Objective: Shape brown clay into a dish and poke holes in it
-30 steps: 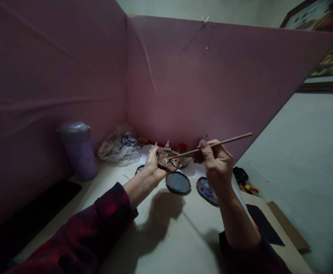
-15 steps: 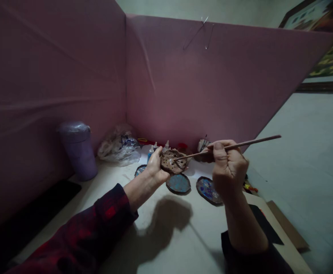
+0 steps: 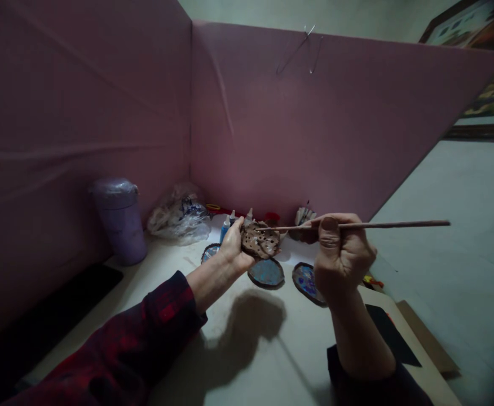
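Note:
My left hand point(image 3: 233, 248) grips the left edge of a brown clay-like disc point(image 3: 257, 241) dotted with dark holes, tilted toward me above the table. In my right hand point(image 3: 342, 254) is a long thin wooden stick, perhaps a paintbrush point(image 3: 395, 224), pinched between thumb and fingers. Its tip lies against the upper part of the disc; the tip's shape is too small to tell. Below the disc rests a round dark-rimmed piece with a blue-grey face point(image 3: 266, 273). A similar piece with blue and purple patches point(image 3: 307, 282) lies partly behind my right hand.
A third round piece point(image 3: 210, 252) and small nozzle bottles point(image 3: 225, 226) stand behind my left hand. A purple tumbler point(image 3: 122, 223) and a crumpled plastic bag point(image 3: 179, 217) are at the left. Pink panels point(image 3: 272, 124) enclose the back and left. A black sheet point(image 3: 391, 332) lies at the right.
The stick has swung from slanting up to nearly level, and its tip has moved to a higher spot on the disc. My right hand has shifted slightly right and down.

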Demonstrator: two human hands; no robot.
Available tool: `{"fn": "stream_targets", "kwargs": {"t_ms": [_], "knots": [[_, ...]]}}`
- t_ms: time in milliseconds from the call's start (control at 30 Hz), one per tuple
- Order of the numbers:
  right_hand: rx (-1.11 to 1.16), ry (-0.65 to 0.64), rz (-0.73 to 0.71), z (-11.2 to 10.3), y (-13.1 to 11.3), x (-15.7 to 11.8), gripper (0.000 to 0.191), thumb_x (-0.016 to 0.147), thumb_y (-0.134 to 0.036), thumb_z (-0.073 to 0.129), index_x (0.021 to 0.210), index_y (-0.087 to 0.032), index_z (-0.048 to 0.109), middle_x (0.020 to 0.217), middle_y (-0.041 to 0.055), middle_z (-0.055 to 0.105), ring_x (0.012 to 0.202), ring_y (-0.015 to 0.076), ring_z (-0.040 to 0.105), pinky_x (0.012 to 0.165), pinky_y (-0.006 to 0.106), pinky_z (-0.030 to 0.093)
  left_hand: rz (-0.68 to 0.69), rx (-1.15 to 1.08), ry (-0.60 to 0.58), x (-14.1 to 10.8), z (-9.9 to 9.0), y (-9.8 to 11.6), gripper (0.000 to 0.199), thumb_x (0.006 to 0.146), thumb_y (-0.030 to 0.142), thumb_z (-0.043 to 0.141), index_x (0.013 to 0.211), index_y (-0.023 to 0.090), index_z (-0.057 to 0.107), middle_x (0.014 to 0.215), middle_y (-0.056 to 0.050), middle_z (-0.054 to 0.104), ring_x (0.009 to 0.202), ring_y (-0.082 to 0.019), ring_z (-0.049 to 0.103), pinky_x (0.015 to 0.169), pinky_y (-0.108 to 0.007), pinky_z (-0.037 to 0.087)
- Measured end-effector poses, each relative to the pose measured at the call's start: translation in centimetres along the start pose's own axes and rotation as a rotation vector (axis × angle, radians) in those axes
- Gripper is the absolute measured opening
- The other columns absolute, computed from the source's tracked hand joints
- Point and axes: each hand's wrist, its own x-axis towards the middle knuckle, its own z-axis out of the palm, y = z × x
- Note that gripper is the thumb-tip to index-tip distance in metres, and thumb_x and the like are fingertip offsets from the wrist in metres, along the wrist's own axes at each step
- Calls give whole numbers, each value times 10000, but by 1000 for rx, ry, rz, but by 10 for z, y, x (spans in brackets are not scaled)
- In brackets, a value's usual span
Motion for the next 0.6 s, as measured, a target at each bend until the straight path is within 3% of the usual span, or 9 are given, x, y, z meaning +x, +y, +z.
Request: {"fn": "stream_targets", "kwargs": {"t_ms": [200, 367, 600], "knots": [[9, -109, 22, 7, 2, -3, 190, 975, -366, 465, 895, -221, 558, 733, 2, 633, 608, 132, 613, 604, 281, 501, -5, -75, -2, 1, 2, 1, 412, 952, 417, 368, 972, 113, 645, 858, -155, 717, 813, -272, 699, 819, -458, 542], [11, -94, 25, 12, 5, -4, 175, 943, -374, 541, 859, -223, 565, 677, -18, 615, 558, 122, 590, 559, 259, 462, -3, -78, -13, 5, -4, -1, 356, 945, 382, 416, 920, 113, 648, 817, -130, 718, 764, -240, 692, 865, -442, 527], [39, -58, 61, 9, 5, 1, 197, 938, -376, 548, 835, -211, 577, 657, -19, 639, 543, 126, 611, 554, 258, 469, -18, -39, -83, 5, -5, -2, 407, 958, 387, 377, 936, 98, 662, 824, -137, 731, 746, -234, 697, 783, -391, 548]]}}
